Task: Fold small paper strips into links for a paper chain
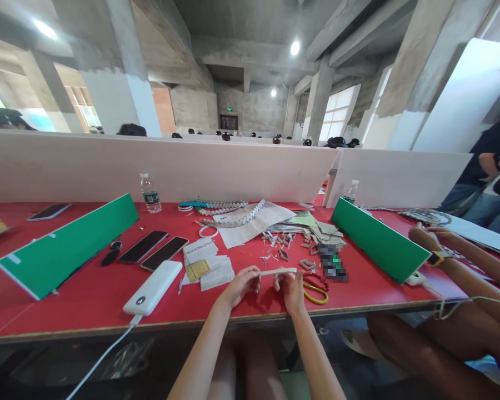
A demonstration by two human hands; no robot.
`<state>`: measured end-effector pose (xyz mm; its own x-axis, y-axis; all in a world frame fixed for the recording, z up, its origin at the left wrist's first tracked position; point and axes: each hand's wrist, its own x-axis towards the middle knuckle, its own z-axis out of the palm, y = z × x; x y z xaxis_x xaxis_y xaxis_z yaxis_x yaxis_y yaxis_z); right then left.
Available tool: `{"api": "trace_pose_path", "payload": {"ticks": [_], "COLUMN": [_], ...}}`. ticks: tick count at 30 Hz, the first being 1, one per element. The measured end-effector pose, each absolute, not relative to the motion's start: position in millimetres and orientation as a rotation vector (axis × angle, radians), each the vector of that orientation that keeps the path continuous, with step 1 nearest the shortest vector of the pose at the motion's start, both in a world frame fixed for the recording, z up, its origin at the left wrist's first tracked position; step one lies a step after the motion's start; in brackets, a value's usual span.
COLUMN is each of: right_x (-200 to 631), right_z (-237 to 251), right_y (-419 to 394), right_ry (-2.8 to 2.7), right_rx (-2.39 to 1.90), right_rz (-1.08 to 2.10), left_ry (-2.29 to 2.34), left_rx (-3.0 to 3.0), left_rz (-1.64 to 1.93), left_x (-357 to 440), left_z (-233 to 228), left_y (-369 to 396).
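Two bare hands share one pale paper strip [275,272] in the head view, the strip stretched almost level between them, just above the front part of the red table [87,305]. Its left end sits at the fingertips of the left hand [244,284], which is closed narrowly on it; its right end reaches the thumb and index finger of the right hand [291,290], also drawn in close around it. The left hand's fingers are curled, its knuckles up; the right hand's fingers bend inward toward the left. Both forearms rise from the lower edge of the view, leaning toward each other, with the wrists near the table's front edge. Scissors [319,297] with red and yellow handles lie just beside the right hand. Beyond the strip are paper scraps [270,256] and small folded pieces [306,264]; printed papers [216,272] lie near the left hand.
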<state>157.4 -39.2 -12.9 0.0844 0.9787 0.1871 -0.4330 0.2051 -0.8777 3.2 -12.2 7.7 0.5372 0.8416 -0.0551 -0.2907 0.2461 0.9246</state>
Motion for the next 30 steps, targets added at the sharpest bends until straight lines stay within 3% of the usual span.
{"api": "trace_pose_path", "payload": {"ticks": [9,30], "right_x": [149.6,155.6], "right_z": [-15.4,-14.7], "right_y": [-40.8,-40.1], "right_ry": [-1.220,-1.073], "right_rx": [-0.885,-0.893], "right_rz": [1.113,1.223], "left_ry": [0.657,0.587], "left_rx": [1.173,1.176], "left_rz": [0.815,0.772], "left_x": [4.7,2.9], "left_z": [7.0,1.6], "left_y": [-12.9,-12.0]}}
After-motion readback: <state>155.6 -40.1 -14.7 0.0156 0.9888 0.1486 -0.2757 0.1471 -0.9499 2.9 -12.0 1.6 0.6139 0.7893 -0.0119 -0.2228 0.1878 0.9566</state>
